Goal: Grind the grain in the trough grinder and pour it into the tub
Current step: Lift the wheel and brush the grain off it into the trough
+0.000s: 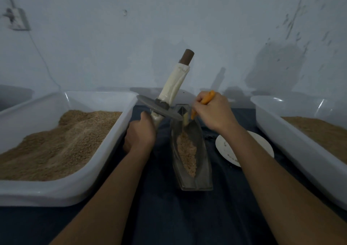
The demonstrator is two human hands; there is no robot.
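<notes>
— Orange handle in the right hand [212, 113]: what is that tool doing?

— It's a small brush [203, 104], fist curled round it, its tip down at the 12 o'clock end of the trough grinder [189, 147]. Sweeping the meal together, I'd judge.

— And the left hand [139, 134]?

— Wrapped round the lower handle of the grinding wheel [159, 106], which is lifted out of the groove and tilted, its other handle pointing up toward 1 o'clock.

— Where's the grain?

— Ground grain [187, 154] lies along the trough bed, from the middle toward 6 o'clock. The trough stands on dark cloth [169, 216] between two white tubs: left tub [62, 190] at 9 o'clock, right tub [293, 151] at 3 o'clock, both holding brown meal.

— So grinding's done?

— Seems so; this looks like clean-off before pouring. Next calls for setting wheel and brush aside, gripping the trough and tipping it over a tub. Which tub, I cannot tell.

— That pale disc?

— A small plate [262, 143] at 4 o'clock.
</notes>
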